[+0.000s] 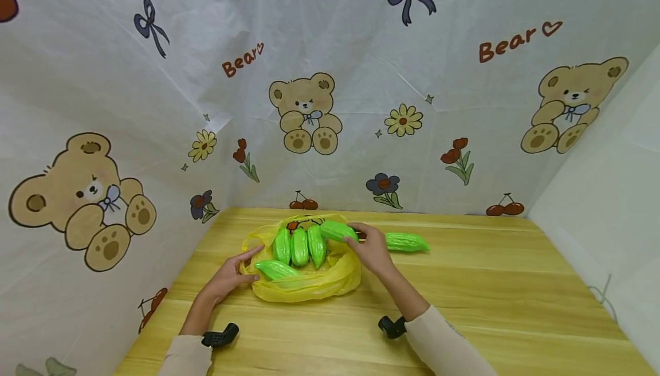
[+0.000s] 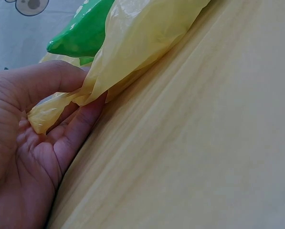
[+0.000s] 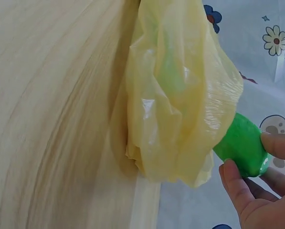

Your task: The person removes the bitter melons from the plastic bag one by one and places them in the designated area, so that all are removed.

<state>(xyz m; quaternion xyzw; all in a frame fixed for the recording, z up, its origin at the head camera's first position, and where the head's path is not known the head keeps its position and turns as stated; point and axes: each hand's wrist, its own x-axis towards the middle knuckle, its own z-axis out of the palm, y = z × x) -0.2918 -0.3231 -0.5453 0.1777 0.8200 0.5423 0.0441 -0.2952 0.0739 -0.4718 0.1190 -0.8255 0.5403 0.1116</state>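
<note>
A thin yellow plastic bag [image 1: 309, 294] lies with its mouth spread on the table, several bright green bitter melons [image 1: 299, 247] inside. At its left side my left hand [image 1: 227, 279] pinches the bag's rim between thumb and fingers, as the left wrist view shows. My right hand [image 1: 372, 250] holds one green bitter melon [image 3: 242, 145] by its end, over the bag's right back edge; its far end is behind the yellow film in the right wrist view. Another bitter melon [image 1: 406, 242] with a ridged skin lies on the table just right of my right hand.
The wooden table [image 1: 490, 301] stretches to the right and toward me. Behind and to the left hangs a white cloth [image 1: 356, 124] printed with bears and flowers. A thin pale cord [image 1: 604, 298] lies at the right edge.
</note>
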